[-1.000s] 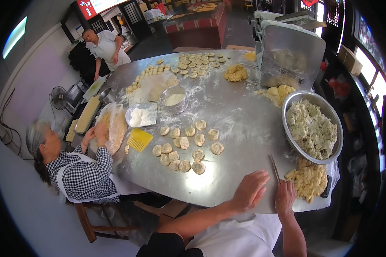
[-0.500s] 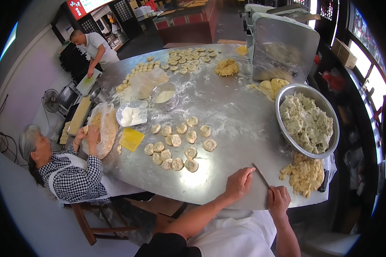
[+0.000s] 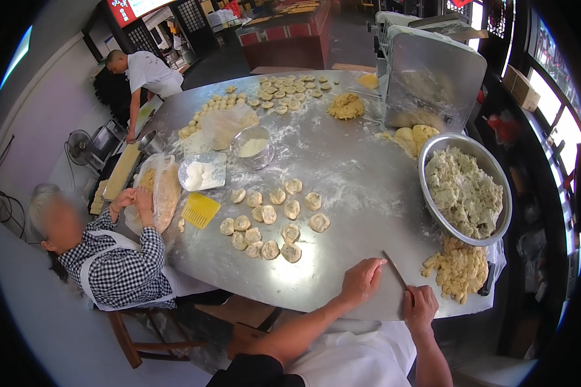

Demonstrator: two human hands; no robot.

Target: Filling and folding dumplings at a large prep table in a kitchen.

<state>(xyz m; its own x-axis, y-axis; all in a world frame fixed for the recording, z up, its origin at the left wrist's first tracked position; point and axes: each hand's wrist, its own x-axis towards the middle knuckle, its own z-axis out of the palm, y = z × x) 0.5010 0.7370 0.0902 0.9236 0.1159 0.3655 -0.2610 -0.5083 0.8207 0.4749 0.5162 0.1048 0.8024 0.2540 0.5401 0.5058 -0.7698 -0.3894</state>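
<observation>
My right hand (image 3: 420,303) grips a thin long tool (image 3: 394,267), its end pointing up toward my left. My left hand (image 3: 361,282), fingers bent and close together, rests low over the steel table (image 3: 348,251) beside that tool's far end; whether anything lies under its fingers I cannot make out. Just right of the tool is a heap of yellow dough pieces (image 3: 455,271), below a big steel bowl of pale green-flecked dough (image 3: 463,193). Left of my hands lie several flattened dough rounds (image 3: 290,251) and a yellow scraper (image 3: 201,210).
A seated co-worker (image 3: 116,271) handles food in a bag at left; another person (image 3: 152,74) leans over trays behind. Mid-table hold a flour tray (image 3: 201,175) and flour container (image 3: 252,146). A machine (image 3: 432,74) stands at back right, near a yellow dough lump (image 3: 346,106).
My left hand has moved left and its fingers have curled down. My right hand has moved slightly left with the tool. The standing co-worker has bent further over the trays.
</observation>
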